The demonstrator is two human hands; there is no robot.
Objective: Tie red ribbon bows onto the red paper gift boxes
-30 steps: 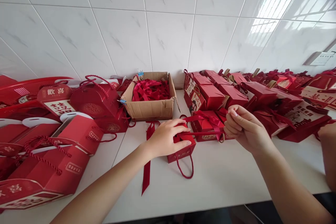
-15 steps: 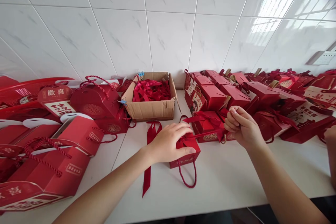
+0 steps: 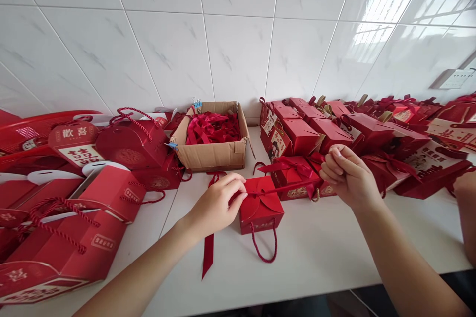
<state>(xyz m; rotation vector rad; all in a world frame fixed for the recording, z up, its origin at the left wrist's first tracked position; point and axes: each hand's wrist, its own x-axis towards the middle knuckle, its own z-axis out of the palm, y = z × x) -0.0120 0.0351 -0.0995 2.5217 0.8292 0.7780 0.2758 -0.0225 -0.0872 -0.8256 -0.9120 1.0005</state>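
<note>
In the head view, the left hand (image 3: 217,203) pinches the ribbon (image 3: 290,188) at the box (image 3: 262,215)'s rear left corner; the curled fingers of the right hand (image 3: 345,174) grip it, hiding its end. It crosses the top of the box, which sits on the table (image 3: 305,247) between the hands. The left wrist covers part of a dangling tail (image 3: 208,257). Another person's hand (image 3: 466,190) is cut off at the right edge.
</note>
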